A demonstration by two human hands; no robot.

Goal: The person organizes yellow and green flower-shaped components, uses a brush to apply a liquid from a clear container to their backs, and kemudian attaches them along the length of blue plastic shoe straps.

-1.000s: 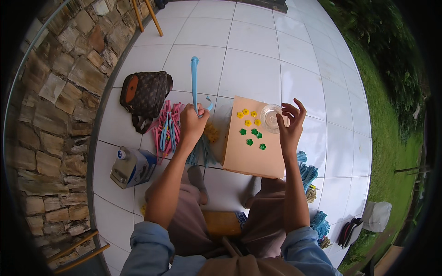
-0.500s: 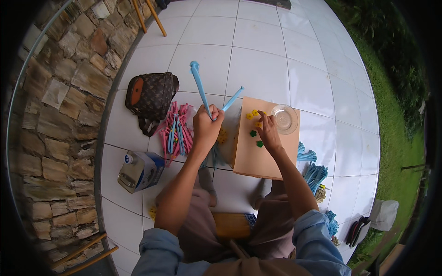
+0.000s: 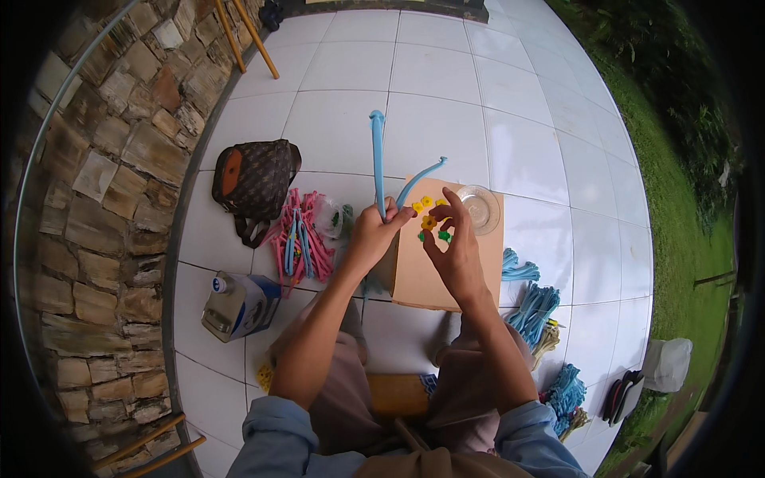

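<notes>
My left hand (image 3: 373, 237) is closed around a light-blue strap (image 3: 378, 163). Its two lengths rise from the fist in a V, each with a knobbed end. To its right, my right hand (image 3: 457, 259) is raised over a tan board (image 3: 414, 283). A yellow-orange flower-shaped piece (image 3: 429, 223) sits between its thumb and fingertips, the index finger held apart. Small yellow flower pieces (image 3: 426, 201) lie on the board beyond the fingers. Green flower pieces (image 3: 445, 237) show behind the right hand, partly hidden. A clear round dish (image 3: 478, 209) rests at the board's far right corner.
Left on the tiles are a brown bag (image 3: 256, 175), a heap of pink and blue straps (image 3: 299, 243) and a jerrycan (image 3: 239, 307). Blue strap bundles (image 3: 535, 309) lie to the right. A stone wall (image 3: 111, 239) borders the left side, grass (image 3: 685, 239) the right.
My right hand has lifted off the board and drawn nearer my left, the flower piece at its fingertips. The blue strap has turned more upright, and my left hand has shifted right.
</notes>
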